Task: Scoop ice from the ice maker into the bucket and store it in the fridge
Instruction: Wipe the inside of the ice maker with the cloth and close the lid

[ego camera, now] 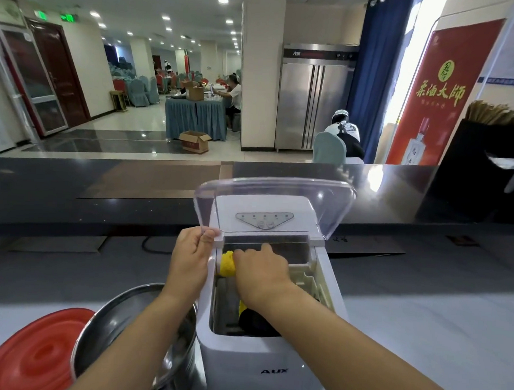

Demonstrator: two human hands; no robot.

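A white ice maker [272, 360] stands on the counter in front of me, its clear lid [273, 201] swung up. My left hand [192, 260] pinches the lid's left front corner. Inside the open chamber my right hand [261, 276] closes on a yellow scoop [227, 263], whose yellow part shows at both sides of the hand. A steel bucket [121, 315] stands just left of the machine, partly behind my left forearm. I cannot see any ice.
A red lid [34, 353] lies at the lower left beside the bucket. A raised dark bar ledge [73, 192] runs behind the machine. A black holder with sticks [488, 140] stands at the right. A steel fridge [313, 94] stands across the hall.
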